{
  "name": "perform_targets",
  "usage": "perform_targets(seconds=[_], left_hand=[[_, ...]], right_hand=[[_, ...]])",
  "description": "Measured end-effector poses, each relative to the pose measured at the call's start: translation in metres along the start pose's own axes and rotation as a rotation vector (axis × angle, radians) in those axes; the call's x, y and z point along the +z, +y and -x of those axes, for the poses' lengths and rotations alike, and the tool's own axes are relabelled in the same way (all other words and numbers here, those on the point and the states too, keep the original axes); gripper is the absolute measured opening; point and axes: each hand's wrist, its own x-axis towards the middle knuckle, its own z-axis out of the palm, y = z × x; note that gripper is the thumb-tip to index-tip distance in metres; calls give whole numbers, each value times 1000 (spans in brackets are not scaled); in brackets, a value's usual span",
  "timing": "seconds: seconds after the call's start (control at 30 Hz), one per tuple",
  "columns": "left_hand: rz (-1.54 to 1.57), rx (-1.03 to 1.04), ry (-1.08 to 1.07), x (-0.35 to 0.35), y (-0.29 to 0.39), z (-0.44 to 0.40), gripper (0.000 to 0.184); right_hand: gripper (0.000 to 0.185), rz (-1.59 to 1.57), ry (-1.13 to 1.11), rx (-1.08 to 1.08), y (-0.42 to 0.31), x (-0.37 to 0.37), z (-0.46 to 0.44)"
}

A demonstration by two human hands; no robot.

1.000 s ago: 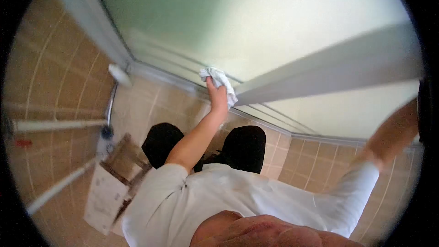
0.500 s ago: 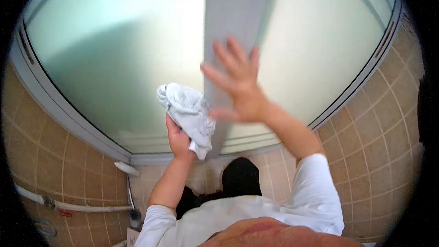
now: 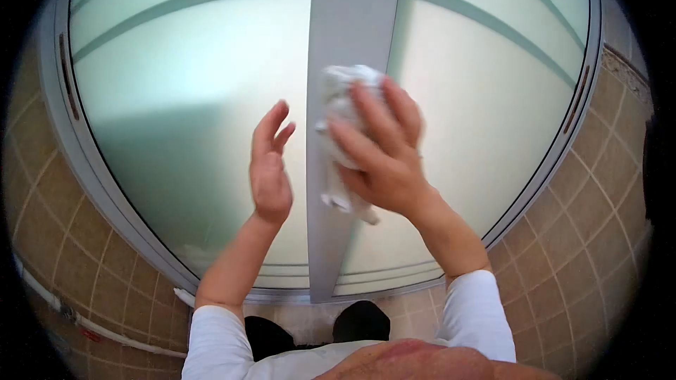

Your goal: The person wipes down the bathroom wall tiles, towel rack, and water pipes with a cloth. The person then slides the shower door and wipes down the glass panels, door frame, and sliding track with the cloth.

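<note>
White cloth [image 3: 339, 98] has passed to the right hand [image 3: 394, 172], grasping it mid-frame; the left hand [image 3: 271, 177], freed, hovers unclenched.

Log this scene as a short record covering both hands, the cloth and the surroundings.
Left hand: open, nothing in it, in front of the left panel
Right hand: holding the cloth, fingers spread over it, blurred
Cloth: white, bunched, in front of the grey strip; contact with the strip unclear
Panels: frosted, one on each side of the strip
Pipe: white, at the lower left by brown tiles
</note>
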Motion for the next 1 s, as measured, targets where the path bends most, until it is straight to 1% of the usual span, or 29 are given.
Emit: perform_targets(seconds=[0.03, 0.1, 0.17, 0.23, 0.27, 0.33, 0.37, 0.4, 0.43, 0.47, 0.5, 0.53, 0.57, 0.6, 0.67, 0.7, 0.73, 0.77, 0.8, 0.83, 0.87, 0.9, 0.93, 0.97, 1.0], left_hand=[[-6, -4, 21, 15, -7, -6, 57], [2, 20, 89, 30, -18, -8, 62], [-164, 129, 38, 34, -30, -6, 71], [-323, 229, -62, 30, -33, -6, 77], [-323, 230, -67, 31, -32, -6, 77], [-324, 232, -76, 33, -29, -8, 75], [-378, 309, -87, 32, -33, -8, 74], [-424, 317, -104, 30, -32, -8, 72], [-469, 326, -122, 29, -31, -7, 70], [-513, 336, -139, 27, -30, -7, 68], [-512, 296, -123, 28, -29, -7, 67], [-509, 253, -107, 30, -28, -7, 65], [-506, 257, -113, 30, -28, -7, 65], [-485, 191, -91, 29, -29, -8, 64], [-377, 73, -65, 22, -33, -13, 60], [-217, 65, 4, 20, -26, -28, 59], [-51, 69, 72, 19, -21, -43, 57], [109, 83, 140, 17, -15, -59, 56], [34, 125, 184, 20, 1, -80, 60], [-46, 238, 192, 26, 13, -103, 57], [-133, 270, 145, 34, 25, -121, 53], [-77, 279, 65, 43, 32, -135, 49], [-25, 227, -24, 51, 38, -147, 49], [-13, 228, -36, 58, 31, -155, 49], [-293, 355, -61, 64, 24, -162, 47]], right_hand=[[56, 0, 15, -12, 6, 7, -5], [55, 97, -97, -94, 13, 25, -19], [54, 112, -71, -93, 35, 22, -42], [51, 154, -6, -97, 51, 20, -76], [50, 184, 40, -113, 64, 21, -95], [56, 171, -13, -76, 96, 20, -137], [50, 191, 14, -20, 104, 15, -164], [46, 211, 37, 38, 109, 9, -190], [46, 213, 41, 39, 113, 7, -209], [46, 317, 135, 89, 117, 4, -227], [46, 420, 226, 140, 117, 3, -235], [46, 425, 230, 145, 117, 8, -233], [46, 437, 301, 82, 117, 16, -225], [46, 451, 373, 20, 119, 23, -216], [48, 439, 246, 17, 111, 27, -185], [49, 375, 201, -9, 103, 24, -166], [61, 374, 106, 46, 90, 21, -140], [73, 371, 53, -9, 82, 23, -115], [83, 281, 10, -61, 76, 20, -95], [86, 249, 6, -78, 78, 20, -85], [89, 213, 4, -94, 81, 17, -80], [85, 252, -50, -39, 81, 4, -90], [85, 265, -47, -30, 88, -2, -97], [79, 292, 13, 4, 104, -5, -105], [73, 315, 72, 34, 120, -9, -116]])
